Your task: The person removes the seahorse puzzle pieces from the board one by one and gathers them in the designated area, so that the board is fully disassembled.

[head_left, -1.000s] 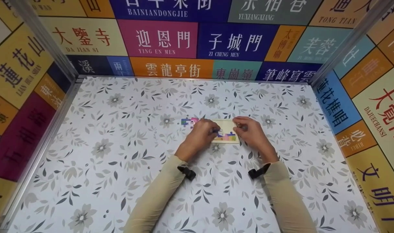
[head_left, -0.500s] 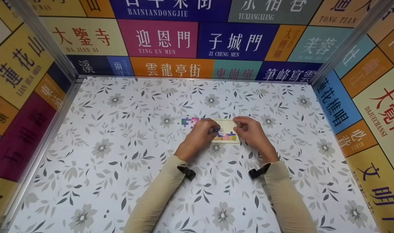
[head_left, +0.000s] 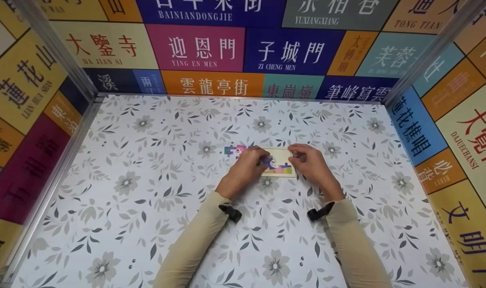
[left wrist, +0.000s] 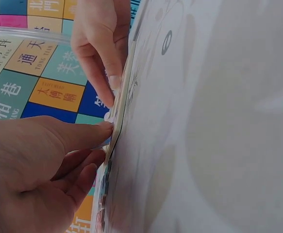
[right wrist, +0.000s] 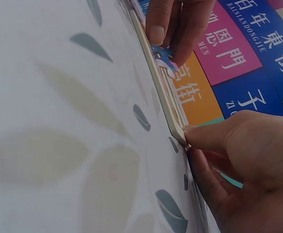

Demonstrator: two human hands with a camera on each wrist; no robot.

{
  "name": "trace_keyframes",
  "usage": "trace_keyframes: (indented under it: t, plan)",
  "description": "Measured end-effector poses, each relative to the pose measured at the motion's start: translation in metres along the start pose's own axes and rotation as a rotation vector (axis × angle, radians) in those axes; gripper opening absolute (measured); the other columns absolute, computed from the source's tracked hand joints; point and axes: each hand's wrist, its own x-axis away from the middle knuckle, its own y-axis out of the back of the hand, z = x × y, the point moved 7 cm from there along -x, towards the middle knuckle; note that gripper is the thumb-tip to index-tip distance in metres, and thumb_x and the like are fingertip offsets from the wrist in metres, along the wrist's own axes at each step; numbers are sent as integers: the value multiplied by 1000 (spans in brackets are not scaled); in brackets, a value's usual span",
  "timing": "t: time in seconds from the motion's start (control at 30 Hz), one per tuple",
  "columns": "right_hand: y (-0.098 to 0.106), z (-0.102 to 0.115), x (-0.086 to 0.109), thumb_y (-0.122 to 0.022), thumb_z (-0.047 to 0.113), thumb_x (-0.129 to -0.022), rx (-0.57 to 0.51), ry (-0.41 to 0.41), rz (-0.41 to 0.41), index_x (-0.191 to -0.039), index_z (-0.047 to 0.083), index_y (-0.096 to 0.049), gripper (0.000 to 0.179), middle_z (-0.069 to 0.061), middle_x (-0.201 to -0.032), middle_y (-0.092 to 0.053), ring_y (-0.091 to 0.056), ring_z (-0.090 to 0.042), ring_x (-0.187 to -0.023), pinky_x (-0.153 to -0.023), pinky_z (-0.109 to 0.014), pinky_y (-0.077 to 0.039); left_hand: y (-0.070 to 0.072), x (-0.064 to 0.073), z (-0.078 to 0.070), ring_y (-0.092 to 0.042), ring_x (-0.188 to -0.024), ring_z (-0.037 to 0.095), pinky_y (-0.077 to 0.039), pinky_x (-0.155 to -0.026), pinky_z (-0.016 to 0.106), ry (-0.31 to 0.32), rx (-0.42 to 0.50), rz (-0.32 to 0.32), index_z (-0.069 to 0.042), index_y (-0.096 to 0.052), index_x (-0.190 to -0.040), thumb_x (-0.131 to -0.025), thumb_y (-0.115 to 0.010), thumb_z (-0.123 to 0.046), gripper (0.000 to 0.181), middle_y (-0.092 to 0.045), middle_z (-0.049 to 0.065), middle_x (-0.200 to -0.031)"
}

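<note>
A small jigsaw board (head_left: pixel 281 155) with a pale frame lies on the patterned table, colored pieces fitted along its near side. At its left end my left hand (head_left: pixel 246 164) pinches a blue-and-white puzzle piece (right wrist: pixel 166 60) between thumb and fingers, low against the board. My right hand (head_left: pixel 311 164) grips the board's right edge, thumb on top, as the right wrist view shows. Left of my left hand lie loose puzzle pieces, one green and blue (head_left: pixel 228 150) and one pink (head_left: pixel 240 149), partly covered by that hand. My left fingers hide the board's left part.
The tabletop (head_left: pixel 179 236) is covered with a white floral print. Upright panels with colored blocks of Chinese lettering (head_left: pixel 205 50) enclose the back and both sides, and metal rails (head_left: pixel 47 52) run along the corners.
Both hands stay almost in place. Beside the left fingertips, slightly more of the blue-and-white part shows on the board than a second ago.
</note>
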Motion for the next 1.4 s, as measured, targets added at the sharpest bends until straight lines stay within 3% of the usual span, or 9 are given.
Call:
trace_keyframes:
  t: [0.23,0.47,0.87,1.03,1.2,1.4]
  plan:
    - [0,-1,0,-73,7,-102,9,-4,-2,-142,3,-71,40,-18,-152,-63,-70,-34,-119,-89,-15,-51,-2,1,2,-68,-118,28,-56,-106,40,16,-7,17,-3,-76,-129,-99,-77,-7,31,-72,14,-127]
    - [-1,-2,0,-73,8,-103,19,-14,-3,-143,4,-70,40,-18,-153,-63,-69,-33,-120,-95,-26,-56,-3,1,2,-67,-112,29,-57,-100,43,-6,-22,40,-1,-75,-135,-101,-75,-7,34,-69,17,-126]
    - [0,0,1,-72,8,-103,17,-30,11,-144,5,-69,41,-17,-154,-61,-68,-34,-123,-99,-34,-58,-7,3,0,-59,-122,30,-50,-110,43,-29,-138,91,-4,-74,-137,-105,-69,-13,33,-62,17,-132]
    - [0,0,0,-72,7,-103,12,-14,7,-143,3,-69,41,-19,-154,-61,-69,-35,-123,-101,-42,-59,-7,3,-4,-58,-119,28,-50,-106,42,-69,-191,83,-6,-77,-131,-107,-68,-13,27,-60,14,-129]
    - [0,0,0,-73,7,-102,18,-3,-5,-142,3,-70,40,-18,-153,-62,-70,-35,-121,-99,-36,-59,-6,3,-7,-61,-118,30,-51,-105,44,-132,-207,38,-5,-80,-122,-106,-69,-12,21,-65,14,-126]
    - [1,0,1,-73,6,-102,10,-7,-6,-142,3,-70,41,-18,-154,-62,-69,-35,-122,-97,-26,-57,-3,4,-3,-63,-122,31,-50,-110,45,-97,-145,30,-5,-78,-126,-104,-71,-12,24,-71,12,-125]
